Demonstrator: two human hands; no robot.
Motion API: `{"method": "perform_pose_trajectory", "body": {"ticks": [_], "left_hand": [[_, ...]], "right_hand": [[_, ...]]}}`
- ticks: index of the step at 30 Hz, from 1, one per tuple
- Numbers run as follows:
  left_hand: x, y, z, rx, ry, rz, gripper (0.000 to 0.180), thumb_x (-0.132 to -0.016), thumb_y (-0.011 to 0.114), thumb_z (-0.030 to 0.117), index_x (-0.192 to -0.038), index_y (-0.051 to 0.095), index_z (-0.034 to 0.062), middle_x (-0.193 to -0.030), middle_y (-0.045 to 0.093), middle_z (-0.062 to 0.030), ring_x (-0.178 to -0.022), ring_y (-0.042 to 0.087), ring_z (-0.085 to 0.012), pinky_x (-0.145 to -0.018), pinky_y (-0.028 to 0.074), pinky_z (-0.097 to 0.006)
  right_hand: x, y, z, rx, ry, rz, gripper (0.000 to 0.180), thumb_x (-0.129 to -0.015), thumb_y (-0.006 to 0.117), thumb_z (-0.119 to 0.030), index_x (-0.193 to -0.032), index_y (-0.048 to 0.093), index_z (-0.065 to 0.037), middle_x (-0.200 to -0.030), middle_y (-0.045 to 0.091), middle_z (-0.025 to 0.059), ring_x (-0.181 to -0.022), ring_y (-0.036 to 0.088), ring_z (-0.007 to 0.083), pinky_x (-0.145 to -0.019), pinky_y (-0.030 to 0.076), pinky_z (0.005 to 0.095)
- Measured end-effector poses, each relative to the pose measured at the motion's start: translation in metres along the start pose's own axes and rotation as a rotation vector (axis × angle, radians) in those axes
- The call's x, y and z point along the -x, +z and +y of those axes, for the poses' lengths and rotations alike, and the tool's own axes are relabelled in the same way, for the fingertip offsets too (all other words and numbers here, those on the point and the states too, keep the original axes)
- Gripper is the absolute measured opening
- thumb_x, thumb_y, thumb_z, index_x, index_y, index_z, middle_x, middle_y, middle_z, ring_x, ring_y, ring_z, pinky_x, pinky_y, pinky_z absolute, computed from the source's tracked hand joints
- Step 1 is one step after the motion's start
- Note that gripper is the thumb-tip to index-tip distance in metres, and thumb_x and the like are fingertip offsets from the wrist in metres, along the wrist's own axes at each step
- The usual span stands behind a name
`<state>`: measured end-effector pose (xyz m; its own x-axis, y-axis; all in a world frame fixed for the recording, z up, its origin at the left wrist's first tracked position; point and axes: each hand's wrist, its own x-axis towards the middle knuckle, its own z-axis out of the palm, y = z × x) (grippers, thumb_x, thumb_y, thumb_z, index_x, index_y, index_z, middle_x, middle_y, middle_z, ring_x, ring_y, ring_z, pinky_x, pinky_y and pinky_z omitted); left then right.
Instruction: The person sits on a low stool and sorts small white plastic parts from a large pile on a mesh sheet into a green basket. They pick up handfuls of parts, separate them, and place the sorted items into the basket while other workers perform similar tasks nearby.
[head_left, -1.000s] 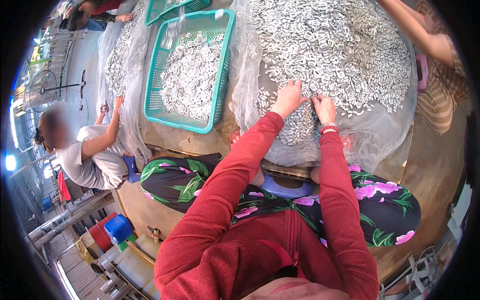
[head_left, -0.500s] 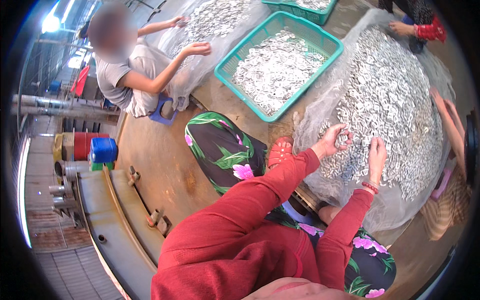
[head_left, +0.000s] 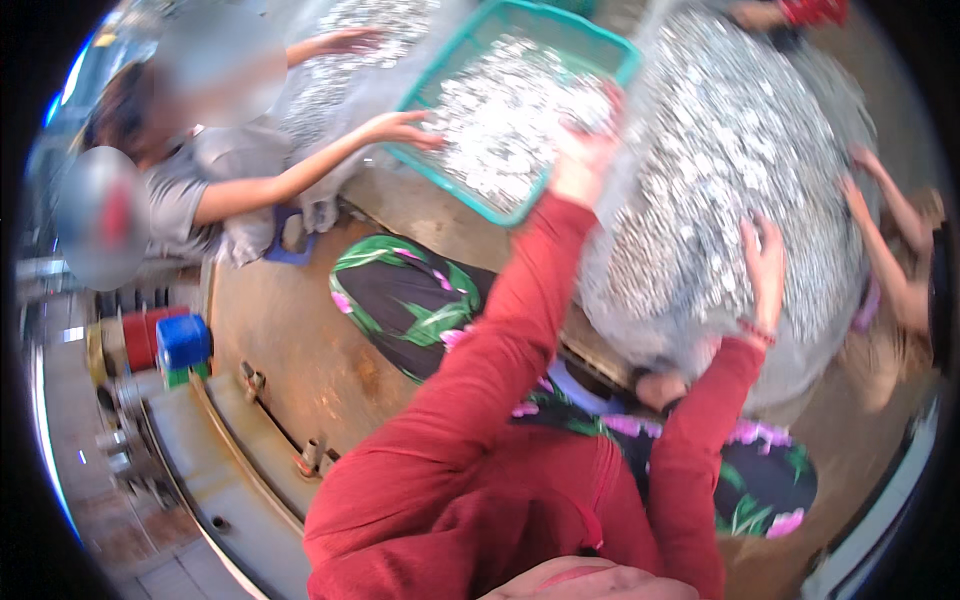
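My left hand (head_left: 582,165) reaches over the right side of a turquoise plastic basket (head_left: 508,215), above the small pale pieces (head_left: 490,120) lying in it. Its fingers are smeared by motion, so I cannot make out whether anything is in them. My right hand (head_left: 766,258), a red bead bracelet at its wrist, hovers at a broad heap of small silvery pieces (head_left: 690,170) with openings in them. Thumb and fingers there are bent but apart, with no piece visible between them. The heap lies on a translucent plastic sheet (head_left: 625,335).
At the left a seated person's hand (head_left: 400,130) extends to the basket's rim, beside another heap (head_left: 340,70). Other people's hands (head_left: 862,185) touch the big heap's right and far edges. A metal machine frame (head_left: 230,470) and a blue container (head_left: 184,342) stand left.
My left hand has moved from the heap up and leftward over the basket. My right hand stays at the heap, its fingers opened. The person at left has reached to the basket; the view has shifted.
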<state>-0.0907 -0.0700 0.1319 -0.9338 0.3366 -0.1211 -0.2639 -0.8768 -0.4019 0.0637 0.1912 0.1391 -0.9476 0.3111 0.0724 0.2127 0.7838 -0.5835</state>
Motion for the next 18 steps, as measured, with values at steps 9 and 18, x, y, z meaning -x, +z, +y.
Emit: {"method": "perform_pose_trajectory", "body": {"ticks": [9, 18], "left_hand": [[0.006, -0.093, -0.056, -1.058, -0.527, 0.287, 0.032, -0.079, 0.058, 0.016, -0.107, 0.052, 0.0009, -0.098, 0.055, -0.0144, -0.091, 0.055, -0.0306, -0.081, 0.047, -0.041], [0.024, -0.209, -0.090, -3.033, -0.169, -0.919, 0.023, -0.071, 0.058, 0.006, -0.094, 0.054, 0.0037, -0.088, 0.055, -0.0177, -0.091, 0.052, -0.0368, -0.078, 0.044, -0.042]], "right_hand": [[0.064, 0.070, 0.151, -0.445, 0.913, -0.183, 0.087, -0.068, 0.071, -0.016, -0.138, 0.019, -0.018, -0.124, 0.045, 0.0163, -0.104, 0.050, 0.0320, -0.063, 0.051, 0.0494], [0.084, 0.142, 0.103, -0.117, 0.494, 0.233, 0.062, -0.060, 0.073, -0.011, -0.113, 0.043, -0.005, -0.102, 0.048, 0.0214, -0.099, 0.045, 0.0379, -0.090, 0.036, 0.0415]]}}
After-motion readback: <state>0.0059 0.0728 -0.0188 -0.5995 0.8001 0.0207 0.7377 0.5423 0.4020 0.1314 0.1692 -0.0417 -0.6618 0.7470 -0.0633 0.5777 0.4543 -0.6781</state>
